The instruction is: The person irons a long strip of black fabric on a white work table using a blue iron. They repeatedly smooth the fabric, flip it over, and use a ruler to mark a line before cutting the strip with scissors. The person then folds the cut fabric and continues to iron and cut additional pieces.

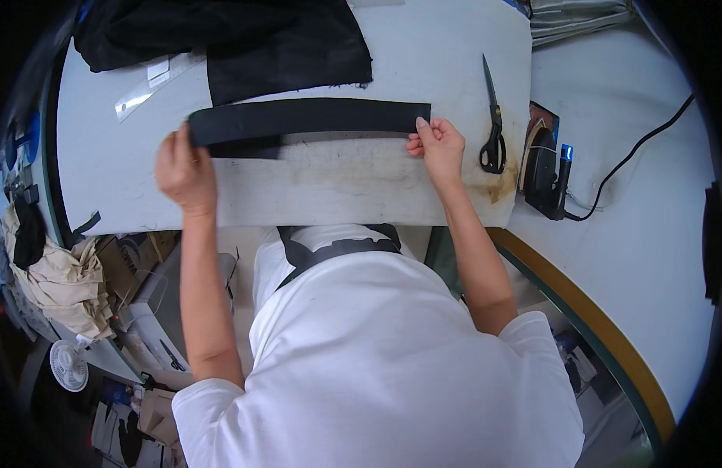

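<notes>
A long black fabric strip is stretched out sideways over the white table. Its left end is pinched in my left hand, which looks slightly blurred. My right hand grips the strip's right end between thumb and fingers. Partly hidden under the strip's left half lies another dark piece of fabric. Just beyond the strip is a larger black cloth with a frayed edge, bunched at the upper left.
Black-handled scissors lie right of my right hand. An iron with a black cord stands on the side table. A clear ruler pokes from under the black cloth. Beige fabric and a small white fan are at left.
</notes>
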{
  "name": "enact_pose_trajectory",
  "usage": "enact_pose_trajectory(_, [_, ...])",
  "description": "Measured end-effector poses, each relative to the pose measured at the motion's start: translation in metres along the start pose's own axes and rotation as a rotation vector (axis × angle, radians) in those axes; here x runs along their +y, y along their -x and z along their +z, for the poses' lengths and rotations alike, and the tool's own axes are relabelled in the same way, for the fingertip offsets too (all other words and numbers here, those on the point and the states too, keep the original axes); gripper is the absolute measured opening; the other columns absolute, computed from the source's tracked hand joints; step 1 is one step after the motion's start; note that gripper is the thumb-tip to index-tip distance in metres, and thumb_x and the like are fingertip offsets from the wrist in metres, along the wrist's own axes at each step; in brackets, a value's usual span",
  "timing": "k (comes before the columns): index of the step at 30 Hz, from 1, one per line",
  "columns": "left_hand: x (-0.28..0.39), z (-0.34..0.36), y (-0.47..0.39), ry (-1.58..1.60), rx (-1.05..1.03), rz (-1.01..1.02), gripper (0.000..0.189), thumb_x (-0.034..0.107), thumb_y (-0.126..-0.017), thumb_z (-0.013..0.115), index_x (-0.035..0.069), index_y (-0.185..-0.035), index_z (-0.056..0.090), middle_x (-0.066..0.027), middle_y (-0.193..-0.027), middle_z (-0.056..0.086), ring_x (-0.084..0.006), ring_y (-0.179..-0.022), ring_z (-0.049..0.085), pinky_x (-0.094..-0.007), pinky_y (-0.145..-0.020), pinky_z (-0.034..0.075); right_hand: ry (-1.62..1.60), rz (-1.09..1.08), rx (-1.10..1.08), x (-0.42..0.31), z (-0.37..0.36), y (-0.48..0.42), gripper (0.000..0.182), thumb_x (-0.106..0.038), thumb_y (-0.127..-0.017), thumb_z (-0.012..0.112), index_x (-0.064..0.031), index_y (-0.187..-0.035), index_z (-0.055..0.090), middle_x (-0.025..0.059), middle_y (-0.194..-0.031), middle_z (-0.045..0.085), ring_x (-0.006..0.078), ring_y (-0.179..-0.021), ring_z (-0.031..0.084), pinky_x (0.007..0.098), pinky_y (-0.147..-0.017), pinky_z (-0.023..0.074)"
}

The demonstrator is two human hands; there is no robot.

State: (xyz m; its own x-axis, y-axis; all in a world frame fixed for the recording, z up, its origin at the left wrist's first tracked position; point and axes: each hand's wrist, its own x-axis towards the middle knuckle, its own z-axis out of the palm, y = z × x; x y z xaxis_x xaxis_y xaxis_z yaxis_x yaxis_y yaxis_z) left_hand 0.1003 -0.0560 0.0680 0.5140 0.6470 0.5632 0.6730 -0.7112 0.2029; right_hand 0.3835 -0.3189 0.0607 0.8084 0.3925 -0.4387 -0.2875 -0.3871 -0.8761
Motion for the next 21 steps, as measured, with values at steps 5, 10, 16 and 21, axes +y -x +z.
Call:
enact_pose_trajectory(5, [-0.072,-0.035,-0.002,-0.255,-0.032,0.081,0.048,-0.005,-0.071,0.066,0.012,-0.115,0.071,-0.0117,-0.102,0.065,-0.0291,-0.085,0.063,-0.0393,-0.075,0.052,0.03,-0.007,-0.003,0.005,0.01,-0.003,0.02,-0.017,-0.096,0.064,-0.0016,-0.085,0.057,0.0068,-0.071,0.064,0.0106,-0.055,0.061,0.0234,-0.048,0.0493])
enact_pose_trajectory(10, [-0.125,-0.034,0.038,-0.389,-0.276,-0.086,0.046,-0.003,-0.078,0.062,0.014,-0.121,0.07,-0.0145,-0.118,0.06,-0.0316,-0.103,0.06,-0.0416,-0.087,0.049,0.212,-0.028,0.027,0.016,0.01,-0.011,0.02,-0.018,-0.094,0.067,-0.0019,-0.087,0.058,0.0039,-0.067,0.063,0.0093,-0.053,0.059,0.0247,-0.047,0.048])
enact_pose_trajectory(16, [-0.114,-0.042,0.036,-0.263,-0.169,-0.149,0.048,-0.006,-0.081,0.059,0.014,-0.123,0.069,-0.017,-0.121,0.057,-0.0323,-0.108,0.059,-0.0401,-0.092,0.049,0.653,-0.335,0.185,0.004,0.024,0.006,0.016,-0.021,-0.089,0.07,-0.0057,-0.087,0.064,0.0053,-0.067,0.065,0.0175,-0.059,0.064,0.0337,-0.055,0.0489])
enact_pose_trajectory(21, [-0.047,-0.062,-0.006,0.007,-0.014,-0.186,0.053,-0.013,-0.079,0.057,0.015,-0.122,0.07,-0.0155,-0.121,0.056,-0.0288,-0.109,0.059,-0.0368,-0.088,0.051,0.483,-0.473,-0.448,-0.017,0.13,0.048,0.016,-0.021,-0.087,0.069,-0.0061,-0.091,0.069,0.0116,-0.074,0.069,0.026,-0.066,0.067,0.0362,-0.064,0.0525])
